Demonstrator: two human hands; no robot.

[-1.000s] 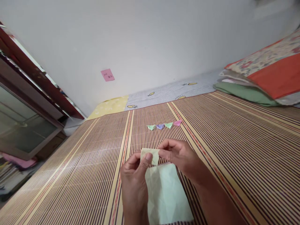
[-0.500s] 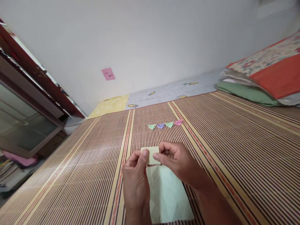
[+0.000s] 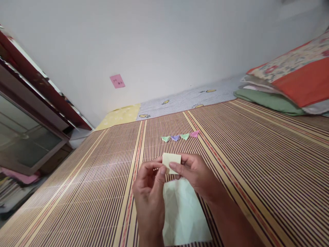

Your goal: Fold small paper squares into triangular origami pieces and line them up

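A small pale yellow square of paper (image 3: 171,159) is held up between both hands. My right hand (image 3: 195,171) pinches it, thumb on the front and fingers behind. At its left edge my left hand (image 3: 150,185) has its thumb and fingertips closed on the lower left corner. Beneath the hands a larger pale green sheet (image 3: 186,212) with creases lies on the striped mat (image 3: 102,185). Beyond them several small folded paper triangles stand in a row: green (image 3: 166,139), purple (image 3: 175,138), another green (image 3: 185,136) and pink (image 3: 194,134).
A pink note (image 3: 117,81) is stuck on the white wall (image 3: 167,41). Folded bedding with a red and floral cover (image 3: 303,82) lies at the right. A glass-panelled cabinet (image 3: 23,133) is at the left, below the mat's edge.
The yellow paper has moved slightly up and right and now shows as a more square shape. My left thumb has slid from its front to its lower left corner.
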